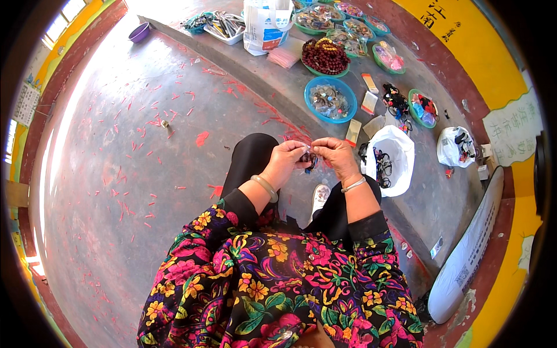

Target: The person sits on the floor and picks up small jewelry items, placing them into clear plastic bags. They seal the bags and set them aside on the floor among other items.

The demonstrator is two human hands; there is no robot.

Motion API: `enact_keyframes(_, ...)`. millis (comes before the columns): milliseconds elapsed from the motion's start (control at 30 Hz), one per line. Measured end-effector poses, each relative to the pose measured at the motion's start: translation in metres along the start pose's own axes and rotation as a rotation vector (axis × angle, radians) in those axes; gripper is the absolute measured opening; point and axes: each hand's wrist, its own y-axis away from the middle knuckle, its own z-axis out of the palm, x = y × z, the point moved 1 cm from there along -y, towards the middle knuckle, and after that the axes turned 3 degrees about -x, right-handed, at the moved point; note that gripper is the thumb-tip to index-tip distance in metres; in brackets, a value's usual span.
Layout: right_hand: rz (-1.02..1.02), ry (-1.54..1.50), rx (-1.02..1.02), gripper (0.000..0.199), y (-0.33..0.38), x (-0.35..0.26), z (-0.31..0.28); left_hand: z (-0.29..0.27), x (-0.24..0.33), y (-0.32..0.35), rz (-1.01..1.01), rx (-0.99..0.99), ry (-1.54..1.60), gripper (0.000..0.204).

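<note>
Above my knees, my left hand (pixel 286 162) and my right hand (pixel 337 158) are close together, thumbs and fingers pinching the top of a small clear plastic bag (pixel 309 149). Small dark, shiny pieces (pixel 311 160) show in or just under the bag; their kind is partly hidden by my fingers. Near my right hand stands an opened white bag (pixel 404 152) with black strap-like items (pixel 383 167) inside. Farther off, a blue basin (pixel 331 120) holds many small clear packets.
Along the raised concrete step (pixel 278 98) stand a white tote bag (pixel 264 29), a basin of dark red beads (pixel 325 57) and several bowls of packets. Small boxes (pixel 369 102) lie there too. Red scraps (pixel 202 138) litter the floor on the left. A purple bowl (pixel 139 33) sits far left.
</note>
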Motion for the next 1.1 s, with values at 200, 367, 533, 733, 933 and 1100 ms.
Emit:
enact_keyframes(200, 0.036, -0.011, 0.03, 0.015, 0.004, -0.008, 0.002, -0.001, 0.002, 0.001, -0.011, -0.039, 0.048, 0.01)
enact_keyframes(367, 0.008, -0.015, -0.009, 0.015, 0.006, -0.013, 0.002, -0.009, -0.001, -0.004, -0.044, -0.088, 0.119, 0.012)
enact_keyframes(533, -0.04, 0.005, -0.044, 0.015, 0.005, -0.01, -0.001, -0.007, 0.003, -0.001, -0.058, -0.103, 0.181, 0.013)
enact_keyframes(733, -0.087, 0.065, -0.073, 0.014, 0.008, -0.016, 0.001, -0.008, 0.006, 0.0, -0.064, -0.155, 0.204, 0.017)
enact_keyframes(933, -0.216, 0.209, -0.035, 0.015, 0.006, -0.013, 0.001, -0.005, 0.011, 0.002, -0.06, -0.165, 0.297, 0.014)
enact_keyframes(1100, -0.256, 0.182, -0.038, 0.017, 0.003, -0.007, 0.002, -0.004, 0.005, -0.002, -0.082, -0.081, 0.168, 0.011)
